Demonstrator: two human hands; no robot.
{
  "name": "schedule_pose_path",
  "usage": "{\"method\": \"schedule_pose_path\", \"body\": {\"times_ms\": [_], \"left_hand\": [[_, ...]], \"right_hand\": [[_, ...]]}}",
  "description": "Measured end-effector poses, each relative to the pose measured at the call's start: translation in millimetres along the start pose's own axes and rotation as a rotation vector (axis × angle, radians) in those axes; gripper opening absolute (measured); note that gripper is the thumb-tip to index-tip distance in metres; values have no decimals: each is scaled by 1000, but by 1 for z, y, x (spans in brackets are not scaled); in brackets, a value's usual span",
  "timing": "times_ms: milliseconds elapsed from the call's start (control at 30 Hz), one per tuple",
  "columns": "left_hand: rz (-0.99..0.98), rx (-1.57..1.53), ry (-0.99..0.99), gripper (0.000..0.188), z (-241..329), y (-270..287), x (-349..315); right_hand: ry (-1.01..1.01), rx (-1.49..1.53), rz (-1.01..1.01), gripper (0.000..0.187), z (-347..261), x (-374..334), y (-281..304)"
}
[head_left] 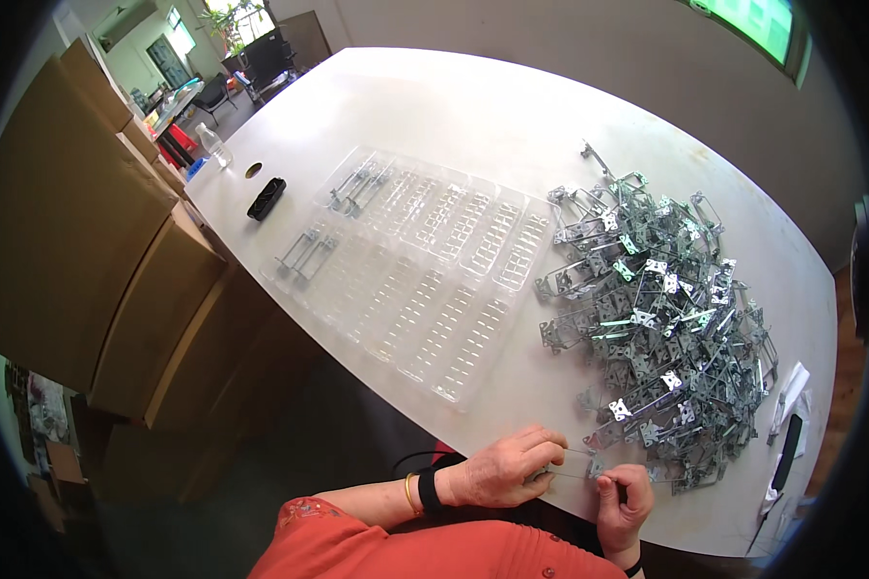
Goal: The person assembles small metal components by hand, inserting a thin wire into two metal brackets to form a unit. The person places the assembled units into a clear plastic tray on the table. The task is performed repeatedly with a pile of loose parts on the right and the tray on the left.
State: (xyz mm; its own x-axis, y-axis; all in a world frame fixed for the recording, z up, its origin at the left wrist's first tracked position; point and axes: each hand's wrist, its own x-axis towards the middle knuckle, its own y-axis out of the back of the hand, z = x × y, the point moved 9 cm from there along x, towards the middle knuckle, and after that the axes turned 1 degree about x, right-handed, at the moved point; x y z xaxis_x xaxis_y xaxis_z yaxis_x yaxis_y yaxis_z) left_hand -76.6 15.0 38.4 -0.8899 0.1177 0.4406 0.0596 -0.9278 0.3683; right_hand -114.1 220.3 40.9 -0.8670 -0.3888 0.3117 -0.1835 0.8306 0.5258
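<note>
Proceeding from the left: brown cardboard boxes (68,212) stand beside the table, off the white top (434,92). Near the left edge lies a black oblong object (266,199), apart from the metalwork. Next is a clear plastic tray (406,299), set flat and slantwise within arm's reach; its moulded compartments would keep parts separate. Metal pieces occupy only its left end, in both rows: one group (362,188) in the far row, another (309,256) in the near.

At the near edge, the left hand (512,468) has its fingers closed on one end of a wire-and-plate metal part (597,468), which lies between the two hands, low over the table. The right hand (625,502) is curled at the other end; whether it pinches or merely touches cannot be told. Two-ended support presumably steadies the long wires.

Right of the tray, a tangled heap of similar parts (666,338) lies loose, conveniently close to the right hand. Beyond it rests a black-handled item (790,449), beside white material (792,386), clear of the heap.
</note>
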Motion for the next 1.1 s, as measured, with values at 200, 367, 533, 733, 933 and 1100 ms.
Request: {"method": "schedule_pose_path", "body": {"times_ms": [200,367,533,733,933,1100], "left_hand": [[-5,13,6,31,0,1,-1],[-4,14,-8,31,2,2,0],[-13,14,-17,31,2,0,1],[-39,11,4,31,2,-1,0],[-55,33,-10,32,2,-2,0],[-90,53,-6,36,7,-2,2]], "right_hand": [[19,-33,9,11,-1,-2,-1],[-21,-3,28,12,2,-3,0],[23,-18,34,13,-4,-1,1],[26,-25,50,10,-4,-2,1],[-43,135,42,6,7,-5,-1],[-81,244,61,9,20,-12,-2]]}}
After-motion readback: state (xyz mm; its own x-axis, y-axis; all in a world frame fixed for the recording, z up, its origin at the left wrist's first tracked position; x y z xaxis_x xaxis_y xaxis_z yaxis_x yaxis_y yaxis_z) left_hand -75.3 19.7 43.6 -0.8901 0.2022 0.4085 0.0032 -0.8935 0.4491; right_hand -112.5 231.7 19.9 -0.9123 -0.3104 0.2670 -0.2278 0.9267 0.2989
